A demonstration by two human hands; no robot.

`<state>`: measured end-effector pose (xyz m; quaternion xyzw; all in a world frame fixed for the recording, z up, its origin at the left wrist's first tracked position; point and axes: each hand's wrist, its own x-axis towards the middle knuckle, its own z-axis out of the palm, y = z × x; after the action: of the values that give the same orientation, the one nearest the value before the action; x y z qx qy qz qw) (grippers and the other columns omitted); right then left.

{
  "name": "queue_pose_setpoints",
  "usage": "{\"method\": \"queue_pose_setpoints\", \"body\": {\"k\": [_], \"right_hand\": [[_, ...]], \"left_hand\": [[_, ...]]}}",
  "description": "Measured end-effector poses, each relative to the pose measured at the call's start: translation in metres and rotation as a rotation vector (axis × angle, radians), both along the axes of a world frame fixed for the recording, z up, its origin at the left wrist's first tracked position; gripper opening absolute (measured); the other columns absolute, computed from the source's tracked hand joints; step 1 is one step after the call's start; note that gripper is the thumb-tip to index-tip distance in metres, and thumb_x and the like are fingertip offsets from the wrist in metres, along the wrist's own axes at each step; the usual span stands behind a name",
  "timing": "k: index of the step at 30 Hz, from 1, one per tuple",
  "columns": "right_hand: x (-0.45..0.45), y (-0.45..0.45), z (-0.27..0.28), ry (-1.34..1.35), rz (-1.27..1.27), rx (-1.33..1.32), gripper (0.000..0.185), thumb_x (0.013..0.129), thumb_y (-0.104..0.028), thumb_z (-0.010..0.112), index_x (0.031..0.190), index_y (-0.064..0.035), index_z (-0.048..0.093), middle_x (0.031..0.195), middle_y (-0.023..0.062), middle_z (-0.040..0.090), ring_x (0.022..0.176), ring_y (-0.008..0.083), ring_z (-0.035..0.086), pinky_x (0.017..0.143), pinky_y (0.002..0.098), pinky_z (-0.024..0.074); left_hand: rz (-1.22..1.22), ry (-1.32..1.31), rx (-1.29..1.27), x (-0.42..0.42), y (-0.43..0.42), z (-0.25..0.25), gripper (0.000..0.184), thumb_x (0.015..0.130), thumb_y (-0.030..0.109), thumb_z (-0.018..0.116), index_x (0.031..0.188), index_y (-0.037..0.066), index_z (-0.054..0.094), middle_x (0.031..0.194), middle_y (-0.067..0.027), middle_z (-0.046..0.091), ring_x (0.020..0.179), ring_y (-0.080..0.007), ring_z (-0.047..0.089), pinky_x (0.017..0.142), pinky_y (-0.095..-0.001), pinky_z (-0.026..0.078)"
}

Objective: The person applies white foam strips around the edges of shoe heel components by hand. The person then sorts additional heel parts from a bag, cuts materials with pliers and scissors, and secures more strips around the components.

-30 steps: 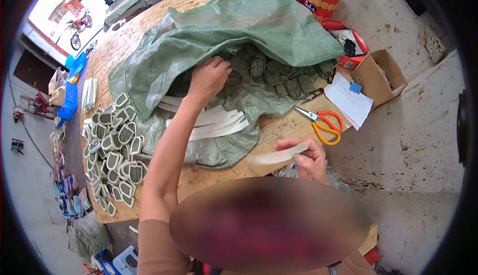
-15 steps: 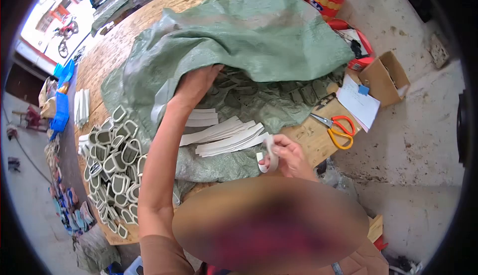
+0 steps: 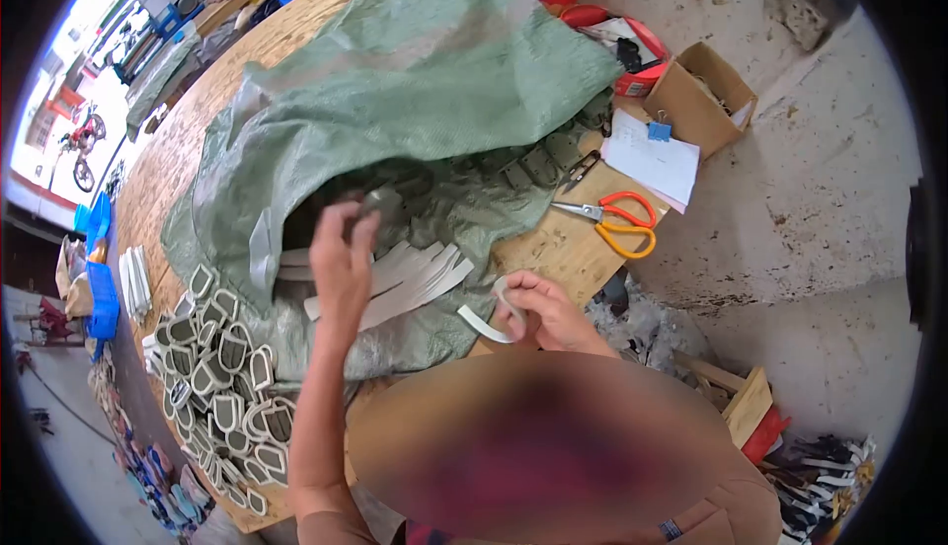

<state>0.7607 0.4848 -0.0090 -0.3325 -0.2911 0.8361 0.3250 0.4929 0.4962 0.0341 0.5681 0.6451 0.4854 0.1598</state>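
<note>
My right hand [image 3: 538, 308] is closed around a narrow white strip [image 3: 484, 326], which bends in a loop through the fingers with one end hanging out to the left. At the mouth of the green woven sack [image 3: 395, 101], my left hand [image 3: 346, 249] has curled, somewhat blurred fingers. A small grey-green piece [image 3: 385, 201] shows at its fingertips, its outline unclear. Under that hand several white strips [image 3: 420, 283] lie on the sack material. More grey-green pieces [image 3: 533, 165] lie partly covered beneath the sack's edge.
Many white-edged grey-green pieces [image 3: 222, 377] are heaped at the table's left. Orange-handled scissors [image 3: 622, 224] and small black snips [image 3: 583, 170] lie on the right, near papers with a blue clip [image 3: 660, 130]. Beyond stand a cardboard box [image 3: 696, 101] and a red basin [image 3: 647, 76].
My left hand has come out from under the sack, a small grey-green piece now at its fingertips. The strip in my right hand now extends further left. The view has shifted.
</note>
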Motion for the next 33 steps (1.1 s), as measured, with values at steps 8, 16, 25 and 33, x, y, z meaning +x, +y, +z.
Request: {"method": "queue_pose_setpoints", "body": {"k": [8,16,25,33], "right_hand": [[-0.009,-0.008,0.037,-0.023,0.111,0.249,0.014,0.095,-0.01,0.058,0.107,-0.0026,0.06,0.101,0.0066,0.063,0.065,0.0054,0.056,0.053,0.0188,0.0424],[-0.024,-0.028,0.061,-0.383,0.268,1.152,0.013,0.086,-0.002,0.063,0.099,-0.0011,0.065,0.125,0.014,0.056,0.091,0.0214,0.066,0.075,0.0321,0.0534],[-0.037,-0.06,0.034,-0.523,0.117,1.603,0.017,0.079,-0.003,0.067,0.096,-0.0004,0.065,0.125,0.0125,0.06,0.104,0.0294,0.064,0.084,0.0367,0.0531],[-0.025,-0.071,0.058,-0.453,0.353,0.889,0.011,0.089,-0.007,0.062,0.097,0.0004,0.066,0.109,0.0097,0.063,0.082,0.0175,0.064,0.068,0.0272,0.0502]], "left_hand": [[-0.263,-0.825,-0.313,0.066,-0.103,-0.026,0.018,0.097,0.004,0.052,0.112,0.003,0.041,0.103,-0.0139,0.062,0.078,-0.0211,0.068,0.056,-0.0289,0.058],[-0.101,-0.247,-0.278,0.062,-0.149,-0.02,0.027,0.087,-0.003,0.064,0.111,0.002,0.055,0.091,-0.0058,0.064,0.079,-0.0133,0.064,0.066,-0.0246,0.052],[-0.034,-1.709,-0.26,0.073,-0.165,-0.025,0.039,0.1,0.026,0.054,0.129,0.0,0.049,0.123,-0.0143,0.059,0.103,-0.0198,0.063,0.084,-0.0302,0.055],[0.035,-1.175,-0.218,0.061,-0.178,-0.016,0.025,0.098,0.009,0.054,0.12,-0.003,0.053,0.118,-0.0183,0.063,0.105,-0.0237,0.064,0.084,-0.0353,0.06]]}}
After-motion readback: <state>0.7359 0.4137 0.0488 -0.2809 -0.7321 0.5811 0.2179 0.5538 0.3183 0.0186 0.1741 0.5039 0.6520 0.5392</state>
